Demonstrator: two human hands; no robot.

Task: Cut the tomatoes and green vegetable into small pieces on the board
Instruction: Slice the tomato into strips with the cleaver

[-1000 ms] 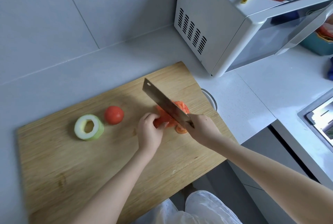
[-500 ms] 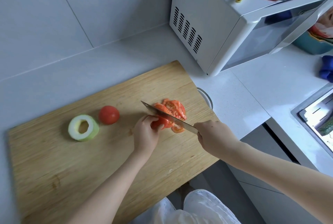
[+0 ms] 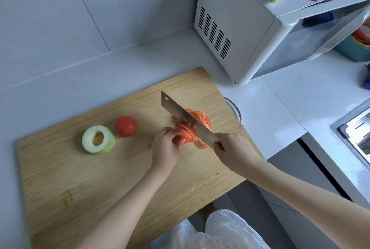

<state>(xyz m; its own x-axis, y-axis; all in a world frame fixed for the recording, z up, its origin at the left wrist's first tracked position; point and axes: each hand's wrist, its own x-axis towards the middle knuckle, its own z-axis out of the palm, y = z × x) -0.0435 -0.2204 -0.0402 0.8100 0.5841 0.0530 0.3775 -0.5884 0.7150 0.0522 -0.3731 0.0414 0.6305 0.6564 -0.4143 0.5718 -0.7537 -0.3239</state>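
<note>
Head view: the half-sliced tomato [image 3: 188, 132] lies on the cutting board [image 3: 100, 178]. Slicing it should go best with the cleaver [image 3: 184, 117] dropping straight and the steadying fingertips tucked back from the blade. The right hand [image 3: 234, 148] is clenched round the cleaver's handle. The left hand [image 3: 165, 146] curls its fingers onto the tomato's uncut end. A whole tomato [image 3: 126, 126] and the hollow green vegetable ring [image 3: 98, 139] sit further left.

A single wide-angle view comes from a camera worn on the person's head, facing forward and steeply down — almost overhead — onto the wooden cutting board [image 3: 80, 188], which fills the lower left and middle at close range. The tiled wall [image 3: 60, 18] runs across the top left, a white microwave [image 3: 246, 34] stands top right, and the wearer's own legs [image 3: 230, 228] show at the bottom edge.
</note>
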